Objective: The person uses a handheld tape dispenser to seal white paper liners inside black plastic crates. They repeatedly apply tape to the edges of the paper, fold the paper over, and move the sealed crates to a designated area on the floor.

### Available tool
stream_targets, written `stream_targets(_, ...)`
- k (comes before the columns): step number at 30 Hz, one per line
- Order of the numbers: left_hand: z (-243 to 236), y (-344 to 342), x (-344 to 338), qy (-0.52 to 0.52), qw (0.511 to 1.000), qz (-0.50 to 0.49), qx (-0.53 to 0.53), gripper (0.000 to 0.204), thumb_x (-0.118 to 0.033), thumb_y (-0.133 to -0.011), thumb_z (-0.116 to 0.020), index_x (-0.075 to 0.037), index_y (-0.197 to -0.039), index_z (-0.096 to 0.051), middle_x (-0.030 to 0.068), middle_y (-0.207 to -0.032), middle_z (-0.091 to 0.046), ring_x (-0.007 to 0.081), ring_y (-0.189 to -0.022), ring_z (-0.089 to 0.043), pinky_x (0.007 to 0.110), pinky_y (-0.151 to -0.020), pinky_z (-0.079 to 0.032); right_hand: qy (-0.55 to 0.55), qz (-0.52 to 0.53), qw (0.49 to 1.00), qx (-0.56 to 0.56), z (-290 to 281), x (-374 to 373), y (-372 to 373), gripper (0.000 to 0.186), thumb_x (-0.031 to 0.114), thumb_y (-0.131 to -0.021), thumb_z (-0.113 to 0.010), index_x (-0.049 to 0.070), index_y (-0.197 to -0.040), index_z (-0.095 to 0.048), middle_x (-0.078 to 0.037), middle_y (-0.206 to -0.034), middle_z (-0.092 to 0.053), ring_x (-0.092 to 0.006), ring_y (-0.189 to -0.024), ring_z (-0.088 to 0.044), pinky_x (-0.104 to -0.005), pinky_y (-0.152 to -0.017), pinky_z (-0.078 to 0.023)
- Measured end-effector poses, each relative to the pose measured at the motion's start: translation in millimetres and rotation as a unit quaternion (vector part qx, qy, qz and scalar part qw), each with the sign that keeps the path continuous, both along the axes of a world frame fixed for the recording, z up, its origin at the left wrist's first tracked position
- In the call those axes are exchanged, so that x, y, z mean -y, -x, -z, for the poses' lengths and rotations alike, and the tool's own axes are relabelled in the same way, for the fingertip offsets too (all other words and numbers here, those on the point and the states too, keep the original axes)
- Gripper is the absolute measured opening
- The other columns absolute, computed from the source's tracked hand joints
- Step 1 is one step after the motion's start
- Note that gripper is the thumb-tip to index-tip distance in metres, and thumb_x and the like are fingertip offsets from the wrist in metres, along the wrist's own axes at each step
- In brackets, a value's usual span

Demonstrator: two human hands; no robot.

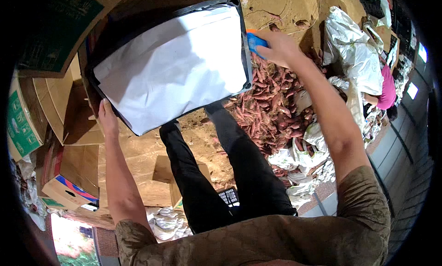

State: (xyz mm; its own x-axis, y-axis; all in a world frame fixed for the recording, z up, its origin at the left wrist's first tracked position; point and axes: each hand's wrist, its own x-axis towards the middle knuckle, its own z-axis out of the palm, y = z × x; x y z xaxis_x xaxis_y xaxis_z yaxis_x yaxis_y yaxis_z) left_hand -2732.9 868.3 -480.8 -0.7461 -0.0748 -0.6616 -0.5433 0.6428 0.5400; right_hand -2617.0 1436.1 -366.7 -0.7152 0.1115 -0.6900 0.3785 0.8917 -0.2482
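The work in hand looks like handling a lined container: the person appears to be steadying or positioning a black crate (249, 72) whose upper face is covered by a white sheet (175, 68); the next move seems to call for a firm grip at both sides and an even tilt, so that the sheet does not slip off the rim.

The crate sits in front of the person, over the feet, with its upper right corner highest in view; whether it rests on the ground or hangs from the hands I cannot tell. The left hand (107, 115) is at its lower left edge, thumb against the rim and the fingers apparently curled beneath, though they are mostly hidden; the right hand (278, 47) is at its right edge, fingers closed around a blue object (258, 44) with an orange end; whether it also bears on the crate is unclear.

The sheet is creased, half shaded and half glaring in the light, and reaches nearly to every edge of the crate; what lies beneath is hidden. Beyond the crate's right edge spreads a heap of reddish roots (271, 109); a cardboard carton (71, 174) stands off its lower left corner.
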Motion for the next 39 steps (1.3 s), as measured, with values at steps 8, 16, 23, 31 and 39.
stream_targets(8,14,-6,24,-0.077,0.996,-0.043,0.027,0.063,-0.046,-0.106,-0.042,0.002,-0.147,-0.038,0.0131,-0.147,-0.046,0.0242,-0.134,-0.045,0.034,-0.111,-0.035,0.099,0.121,0.987,0.045,78,-14,1,0.047,0.041,-0.085,-0.069,0.011,-0.121,-0.069,-0.016,-0.112,-0.071,-0.0336,-0.101,-0.067,-0.0421,-0.088,-0.052)
stream_targets(16,-9,-5,-6,-0.060,0.995,-0.065,0.040,0.061,-0.047,-0.106,-0.041,0.002,-0.143,-0.043,0.0121,-0.144,-0.048,0.0245,-0.132,-0.045,0.035,-0.110,-0.035,0.190,0.137,0.963,0.137,86,-21,-3,0.048,0.044,-0.084,-0.076,0.005,-0.112,-0.070,-0.012,-0.097,-0.071,-0.0228,-0.083,-0.067,-0.0380,-0.070,-0.054)
stream_targets(23,7,-9,20,-0.153,0.985,-0.079,0.015,0.049,-0.044,-0.104,-0.049,-0.002,-0.131,-0.054,0.0064,-0.127,-0.059,0.0176,-0.114,-0.054,0.032,-0.098,-0.042,0.162,0.160,0.960,0.164,96,-9,-24,0.072,0.054,-0.078,-0.076,0.004,-0.129,-0.063,-0.021,-0.129,-0.062,-0.0361,-0.120,-0.059,-0.0417,-0.099,-0.048)
stream_targets(31,-28,-15,-28,0.099,0.992,-0.039,-0.069,0.048,-0.041,-0.099,-0.055,0.005,-0.097,-0.069,0.0172,-0.086,-0.070,0.0265,-0.081,-0.063,0.038,-0.079,-0.048,0.137,0.302,0.941,-0.060,0,6,-95,0.047,0.032,-0.087,-0.067,0.006,-0.125,-0.060,-0.013,-0.116,-0.065,-0.0217,-0.098,-0.064,-0.0383,-0.086,-0.051)
stream_targets(39,-118,-28,-79,0.030,0.976,0.147,-0.155,0.037,-0.023,-0.096,-0.056,0.007,-0.117,-0.063,0.0224,-0.112,-0.068,0.0331,-0.099,-0.065,0.042,-0.089,-0.050,0.268,0.295,0.916,-0.053,-141,109,-84,0.068,0.018,-0.077,-0.072,0.007,-0.141,-0.050,-0.014,-0.127,-0.062,-0.0245,-0.116,-0.060,-0.0379,-0.100,-0.046)
